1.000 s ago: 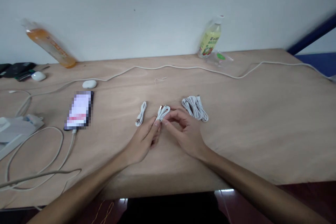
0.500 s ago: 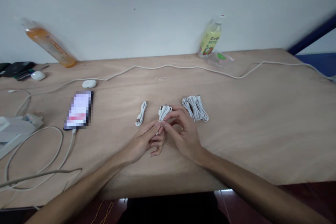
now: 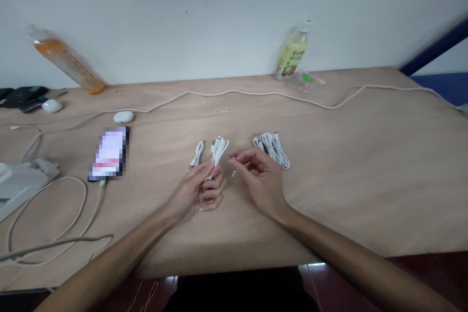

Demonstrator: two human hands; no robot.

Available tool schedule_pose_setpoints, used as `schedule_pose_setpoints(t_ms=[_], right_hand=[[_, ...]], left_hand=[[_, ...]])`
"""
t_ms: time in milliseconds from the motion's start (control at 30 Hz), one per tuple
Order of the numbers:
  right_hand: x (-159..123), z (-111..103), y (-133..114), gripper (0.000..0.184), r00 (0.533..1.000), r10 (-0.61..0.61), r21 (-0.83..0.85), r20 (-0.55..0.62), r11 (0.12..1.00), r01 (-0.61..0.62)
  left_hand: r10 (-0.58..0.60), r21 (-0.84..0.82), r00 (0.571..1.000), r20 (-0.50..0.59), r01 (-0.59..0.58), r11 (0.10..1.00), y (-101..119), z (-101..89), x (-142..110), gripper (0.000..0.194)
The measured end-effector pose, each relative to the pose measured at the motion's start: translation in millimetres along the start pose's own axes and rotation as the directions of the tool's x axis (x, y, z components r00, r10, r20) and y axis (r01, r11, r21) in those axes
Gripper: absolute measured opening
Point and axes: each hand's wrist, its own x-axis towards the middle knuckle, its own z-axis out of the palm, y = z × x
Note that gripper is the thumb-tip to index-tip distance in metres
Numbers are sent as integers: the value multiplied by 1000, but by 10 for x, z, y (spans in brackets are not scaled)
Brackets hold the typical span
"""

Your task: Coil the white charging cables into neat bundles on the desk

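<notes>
The folded white cable (image 3: pixel 221 148) is pinched above the desk (image 3: pixel 347 170) by the fingers of the left hand (image 3: pixel 197 190), and what seems a short tie (image 3: pixel 234 173) by those of the right hand (image 3: pixel 262 183), so the loops could be spilled by a slack left grip.

1. From my remote station, the head view shows me the left hand (image 3: pixel 197 189) gripping a coiled white cable (image 3: pixel 220 148) that points toward twelve o'clock.
2. At four o'clock from that coil, I see the right hand (image 3: pixel 265 183) pinching a short white tie (image 3: pixel 233 173), apart from the cable.
3. At nine, just beside it, I make out another coil (image 3: pixel 198 152) on the table (image 3: pixel 347 180); at three, white cable bundles (image 3: pixel 275 148) lie together, partly behind the right hand.
4. At twelve, I spot a thin strand (image 3: pixel 222 111).
5. Farther off are a phone (image 3: pixel 109 153) at nine and a yellow-green bottle (image 3: pixel 292 58) at one.
</notes>
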Motion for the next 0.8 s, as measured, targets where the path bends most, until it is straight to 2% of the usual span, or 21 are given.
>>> schedule_pose_setpoints(t_ms=[133,300,400,500,633,800], right_hand=[[56,-26,-3,12,999,33,-9,-17,999,-33],[85,-31,-9,14,991,95,97,91,990,-104],[85,-26,-4,18,984,141,122,112,980,-154],[81,-30,18,22,983,169,93,71,980,-175],[80,-53,49,19,987,161,22,-15,987,-160],[67,-62,54,20,984,178,7,-7,984,-178]], left_hand=[[30,-8,999,-15,-30,1000,9,-14,-4,49],[45,-10,998,-34,-45,999,-4,-26,-10,48],[52,-3,998,-33,-52,999,3,-23,-7,47],[57,-2,998,-35,-57,998,15,-15,-7,47],[59,10,998,-19,-58,998,3,-3,-4,51],[49,65,999,15,-50,997,-69,-19,20,54]])
